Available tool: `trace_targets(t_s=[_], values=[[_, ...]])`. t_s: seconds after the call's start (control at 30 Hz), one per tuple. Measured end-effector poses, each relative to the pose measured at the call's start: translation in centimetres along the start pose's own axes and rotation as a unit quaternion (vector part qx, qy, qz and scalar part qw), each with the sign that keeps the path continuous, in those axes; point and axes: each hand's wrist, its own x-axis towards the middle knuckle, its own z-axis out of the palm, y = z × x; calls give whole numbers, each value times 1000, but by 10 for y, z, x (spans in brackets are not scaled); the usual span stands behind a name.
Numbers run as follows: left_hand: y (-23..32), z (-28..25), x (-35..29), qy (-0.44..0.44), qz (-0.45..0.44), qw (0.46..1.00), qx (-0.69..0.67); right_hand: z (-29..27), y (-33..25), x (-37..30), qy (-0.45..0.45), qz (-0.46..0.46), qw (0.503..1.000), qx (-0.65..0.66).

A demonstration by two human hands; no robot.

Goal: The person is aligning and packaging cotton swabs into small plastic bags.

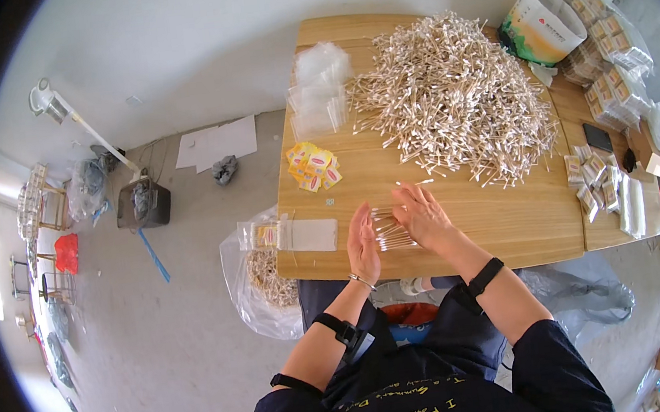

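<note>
Near the table's front edge, a small row of cotton swabs [394, 235] lies between my two hands. My left hand [362, 243] stands along the left ends of the swabs, its fingers stretched out and close together. From the right, my right hand [425, 216] reaches over the swabs' other ends with its fingers extended. A stray swab tip sticks out just above the right hand. Behind them rises a large heap of loose cotton swabs [460, 100]. To the left of my hands is a white card-like piece [315, 235] at the table's edge.
On the wooden table [509, 223] are clear plastic bags [321, 86] and yellow printed cards [313, 166]. Packed swab boxes [596, 178], a dark phone [597, 137] and a white bin [543, 27] stand at the right. A plastic bag of swabs [269, 281] hangs off the left edge.
</note>
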Motion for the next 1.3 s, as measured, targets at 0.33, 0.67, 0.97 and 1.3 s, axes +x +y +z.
trace_targets(t_s=[0.33,0.67,0.97,1.3], values=[[-2,-2,-1,3,-16,999,-32,-4,-6,-5,-9,43,997,56],[-1,1,-2,5,-7,1000,-22,6,2,-18,150,104,973,144],[-10,-6,0,3,4,1000,-4,30,-36,-34,244,200,918,242],[-6,-3,0,-8,-1,1000,9,46,-61,-27,281,172,843,426]])
